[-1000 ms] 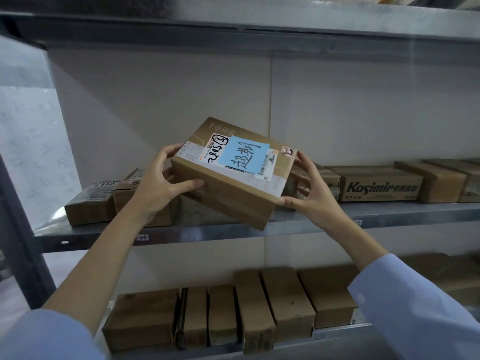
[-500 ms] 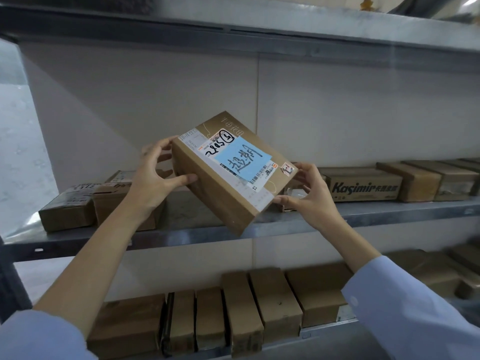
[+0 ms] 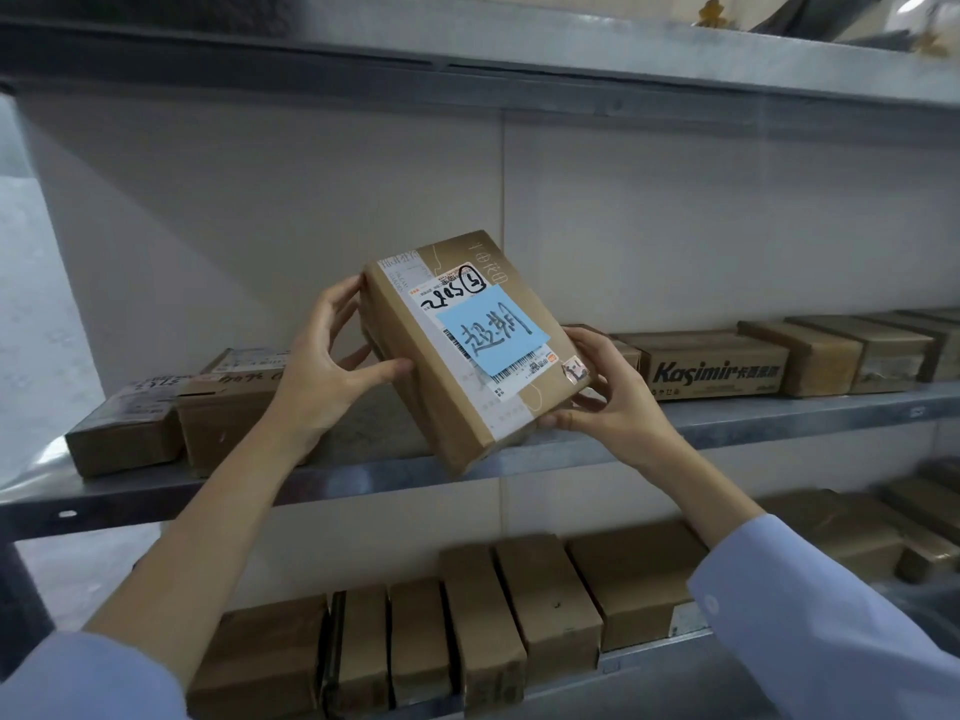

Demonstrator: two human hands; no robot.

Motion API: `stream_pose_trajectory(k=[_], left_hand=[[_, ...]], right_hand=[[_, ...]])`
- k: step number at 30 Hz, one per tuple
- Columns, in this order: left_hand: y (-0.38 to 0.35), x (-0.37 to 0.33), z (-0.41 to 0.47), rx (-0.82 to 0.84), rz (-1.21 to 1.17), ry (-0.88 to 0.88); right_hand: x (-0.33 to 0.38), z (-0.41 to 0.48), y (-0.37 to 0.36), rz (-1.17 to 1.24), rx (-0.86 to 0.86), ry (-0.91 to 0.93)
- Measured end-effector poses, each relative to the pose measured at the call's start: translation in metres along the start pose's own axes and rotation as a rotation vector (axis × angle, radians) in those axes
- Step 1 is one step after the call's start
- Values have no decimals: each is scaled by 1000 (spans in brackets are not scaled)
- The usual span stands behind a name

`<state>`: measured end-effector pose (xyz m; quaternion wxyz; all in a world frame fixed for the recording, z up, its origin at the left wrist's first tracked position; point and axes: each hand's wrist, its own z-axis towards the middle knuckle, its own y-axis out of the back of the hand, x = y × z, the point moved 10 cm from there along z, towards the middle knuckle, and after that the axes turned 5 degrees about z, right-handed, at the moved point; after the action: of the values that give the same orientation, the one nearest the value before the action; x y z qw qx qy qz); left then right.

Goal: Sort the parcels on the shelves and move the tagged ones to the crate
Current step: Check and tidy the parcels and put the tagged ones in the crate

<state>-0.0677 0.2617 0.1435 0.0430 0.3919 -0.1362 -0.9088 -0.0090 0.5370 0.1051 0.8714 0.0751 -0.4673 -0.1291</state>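
left grip point(image 3: 327, 376) and right grip point(image 3: 608, 402) are clasping tagged parcel point(image 3: 488, 335) above front edge of shelf point(image 3: 779, 418) | crate transfer pending, crate unseen

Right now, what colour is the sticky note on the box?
Light blue, with dark handwriting; the head view shows it on the held box.

Parcel point(image 3: 431, 402) held tilted before middle shelf point(image 3: 779, 420), between left hand point(image 3: 327, 376) and right hand point(image 3: 608, 402); other parcels point(image 3: 711, 366) flank it on the shelf.

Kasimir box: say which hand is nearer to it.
Right. The right hand holds the parcel by its corner just left of the Kasimir box; the left hand grips its far side, farther left.
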Motion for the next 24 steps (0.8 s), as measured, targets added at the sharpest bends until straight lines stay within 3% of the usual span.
stream_pose_trajectory(k=[5,19,24], left_hand=[[5,9,-7,-27,102,17],[-11,7,-26,64,-103,4],[-11,2,-31,65,-43,34]], right_hand=[[3,-3,-7,-1,17,-8],[20,-5,-20,-91,-60,20],[28,-8,-26,-105,-78,27]])
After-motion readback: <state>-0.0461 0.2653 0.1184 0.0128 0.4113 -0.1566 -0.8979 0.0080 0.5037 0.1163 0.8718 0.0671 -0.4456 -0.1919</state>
